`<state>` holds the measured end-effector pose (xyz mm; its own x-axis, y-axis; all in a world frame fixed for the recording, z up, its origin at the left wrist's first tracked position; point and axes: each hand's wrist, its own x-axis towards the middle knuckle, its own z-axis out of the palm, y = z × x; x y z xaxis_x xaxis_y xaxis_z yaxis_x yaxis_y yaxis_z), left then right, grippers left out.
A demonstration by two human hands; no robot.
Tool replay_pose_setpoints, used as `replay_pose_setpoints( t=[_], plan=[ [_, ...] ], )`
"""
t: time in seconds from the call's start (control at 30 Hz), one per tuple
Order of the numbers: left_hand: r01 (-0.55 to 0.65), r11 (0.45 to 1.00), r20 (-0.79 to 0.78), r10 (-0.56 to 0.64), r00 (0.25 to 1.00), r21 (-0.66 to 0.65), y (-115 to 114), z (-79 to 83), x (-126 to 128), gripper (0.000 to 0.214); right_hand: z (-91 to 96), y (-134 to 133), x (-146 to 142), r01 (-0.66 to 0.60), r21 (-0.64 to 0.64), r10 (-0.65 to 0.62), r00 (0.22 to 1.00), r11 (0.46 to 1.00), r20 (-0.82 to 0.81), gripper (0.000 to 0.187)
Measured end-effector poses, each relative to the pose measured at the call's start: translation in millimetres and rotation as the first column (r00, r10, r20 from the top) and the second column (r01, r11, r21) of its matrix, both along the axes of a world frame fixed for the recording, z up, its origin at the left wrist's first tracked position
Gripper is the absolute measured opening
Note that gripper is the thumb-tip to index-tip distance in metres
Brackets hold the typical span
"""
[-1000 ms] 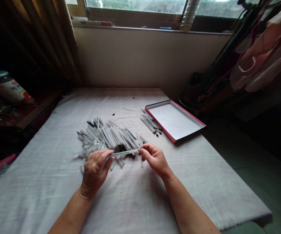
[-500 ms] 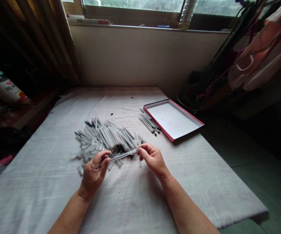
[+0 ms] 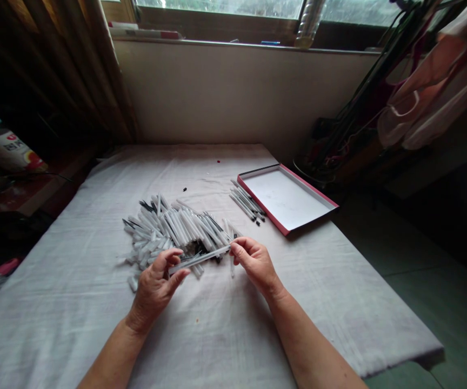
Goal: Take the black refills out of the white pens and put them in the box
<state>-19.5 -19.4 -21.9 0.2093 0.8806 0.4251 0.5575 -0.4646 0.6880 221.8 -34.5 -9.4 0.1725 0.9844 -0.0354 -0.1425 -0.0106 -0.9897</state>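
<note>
A thin translucent pen barrel [image 3: 203, 258] slants above the near edge of a heap. Its right end is pinched between thumb and fingers of my right hand [image 3: 255, 266]. At the other end, my left hand [image 3: 156, 289] has thumb and forefinger spread apart, with the barrel's tip lying between them; whether it touches the fingers is hard to make out. Behind both hands lies the pile of clear pen barrels, caps and dark refills [image 3: 180, 224]. To its right, several pens with black ends [image 3: 245, 201] lie side by side.
A shallow box lid [image 3: 286, 197] with red sides and a white inside rests at the table's right edge. A small black plug [image 3: 185, 189] and a red bit [image 3: 218, 161] lie farther back on the white tablecloth [image 3: 75, 281]. A jar [image 3: 8, 146] stands at left.
My left thumb has swung away from the forefinger, opening the grip at the barrel's left end. My right hand keeps its pinch and has barely moved.
</note>
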Motion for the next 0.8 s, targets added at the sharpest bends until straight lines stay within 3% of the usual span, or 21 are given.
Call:
replay_pose_setpoints(
  t=[0.17,0.37,0.57,0.67,0.8],
  plan=[
    [0.031,0.996,-0.015,-0.03,0.999,0.08,1.6,0.7,0.6,0.02,-0.5,0.4,-0.4,-0.002,-0.018,0.002,1.0,1.0,-0.019,0.031],
    [0.004,1.0,-0.03,-0.005,1.0,-0.025,-0.8,6.8,1.0,0.03,1.8,0.3,-2.0,-0.011,-0.013,0.011,0.999,1.0,-0.03,0.031],
    [0.011,0.998,-0.024,-0.01,1.0,0.063,-0.3,7.6,3.6,0.026,-0.1,0.0,1.1,-0.012,-0.02,0.012,0.999,1.0,-0.032,0.029],
    [0.013,1.0,-0.07,-0.013,0.997,-0.006,0.3,9.9,1.2,0.036,0.7,-1.3,0.5,-0.036,0.01,0.036,0.999,0.999,-0.032,0.027],
    [0.04,0.998,-0.052,-0.043,0.998,-0.057,0.1,6.8,1.0,0.032,1.4,-1.4,0.8,-0.03,0.008,0.031,0.999,1.0,-0.026,0.026]
  ],
)
